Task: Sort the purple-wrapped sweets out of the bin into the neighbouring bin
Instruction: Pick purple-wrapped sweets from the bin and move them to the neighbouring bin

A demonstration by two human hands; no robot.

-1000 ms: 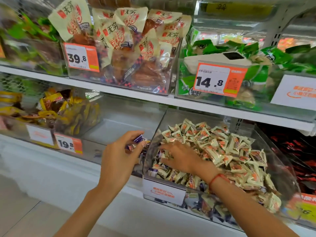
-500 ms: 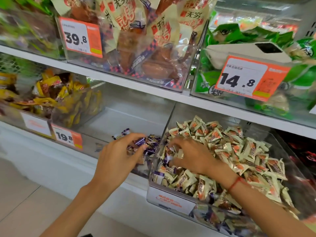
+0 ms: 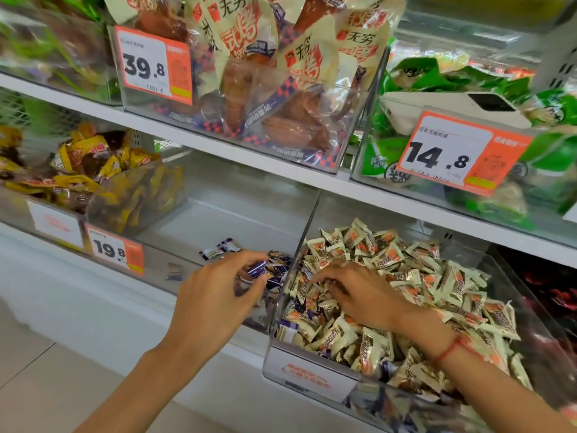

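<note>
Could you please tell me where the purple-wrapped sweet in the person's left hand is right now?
In the head view, left of centre: the left hand pinches the purple-wrapped sweet over the clear neighbouring bin, beside the full sweets bin.

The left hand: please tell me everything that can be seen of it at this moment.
The left hand is bare, seen from the back, with the forearm coming up from the bottom edge of the picture. It reaches over the front wall of the nearly empty clear bin, beside the full one. Its fingers and thumb are curled and pinch a purple-wrapped sweet at the tips. Just beyond the fingertips lies a small heap of other purple sweets. No ring or band shows on it.
</note>
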